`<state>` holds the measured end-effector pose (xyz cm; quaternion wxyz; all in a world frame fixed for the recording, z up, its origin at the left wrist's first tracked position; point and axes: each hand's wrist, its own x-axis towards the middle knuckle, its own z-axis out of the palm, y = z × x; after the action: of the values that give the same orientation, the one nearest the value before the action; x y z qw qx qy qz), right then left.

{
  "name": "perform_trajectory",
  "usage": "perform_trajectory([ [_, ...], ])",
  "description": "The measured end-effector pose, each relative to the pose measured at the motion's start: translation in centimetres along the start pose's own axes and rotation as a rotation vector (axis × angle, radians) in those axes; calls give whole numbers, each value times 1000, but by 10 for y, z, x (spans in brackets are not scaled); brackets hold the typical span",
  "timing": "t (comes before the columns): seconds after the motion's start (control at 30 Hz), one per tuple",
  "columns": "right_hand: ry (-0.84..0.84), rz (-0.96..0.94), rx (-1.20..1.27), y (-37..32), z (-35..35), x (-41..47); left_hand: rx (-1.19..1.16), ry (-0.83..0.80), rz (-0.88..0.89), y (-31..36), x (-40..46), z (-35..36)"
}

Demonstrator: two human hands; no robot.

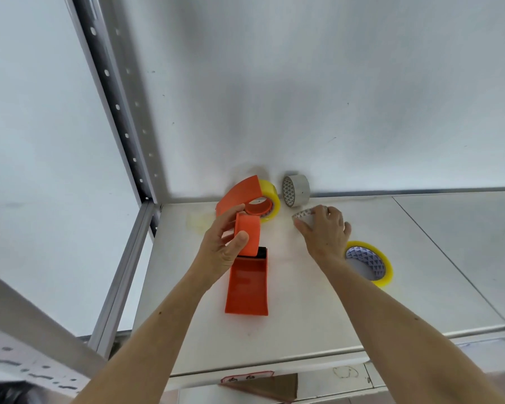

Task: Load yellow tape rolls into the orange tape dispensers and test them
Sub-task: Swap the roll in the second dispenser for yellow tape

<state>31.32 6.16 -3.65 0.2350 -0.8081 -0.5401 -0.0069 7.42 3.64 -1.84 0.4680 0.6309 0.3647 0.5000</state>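
Note:
My left hand (225, 249) grips the round hub end of an orange tape dispenser (247, 282), whose flat handle lies on the white table (303, 316) pointing toward me. The hub holds no roll. My right hand (325, 231) rests over a used-up grey tape core (303, 214), fingers closed on it. A second orange dispenser (238, 193) with a yellow tape roll (270, 196) mounted on it stands at the back by the wall. A loose yellow tape roll (369, 262) lies flat on the table just right of my right wrist.
An upright grey-white tape core (296, 189) leans by the wall behind my right hand. A perforated metal shelf post (123, 118) rises at the left of the table. The table's front edge (274, 365) runs below my forearms. A seam (449, 258) crosses the table at the right.

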Motion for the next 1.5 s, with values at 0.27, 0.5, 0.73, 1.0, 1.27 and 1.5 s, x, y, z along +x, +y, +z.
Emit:
perform_trajectory([
  [0.27,-233,98,-206,-4,-22,5,9,10,-10,-1,3,2],
  [0.5,-199,214,-335,1,-34,-19,18,9,-19,3,1,5],
  [0.73,-208,249,-220,0,-54,-23,3,22,-45,1,-4,4],
  [1.0,-290,216,-12,-30,-72,-38,-11,57,-48,5,-13,1],
  [1.27,-438,368,844,-64,-111,-33,-15,93,-49,8,-17,-3],
  [1.5,-561,456,1381,-91,-117,-35,1,99,-89,6,-15,-6],
])
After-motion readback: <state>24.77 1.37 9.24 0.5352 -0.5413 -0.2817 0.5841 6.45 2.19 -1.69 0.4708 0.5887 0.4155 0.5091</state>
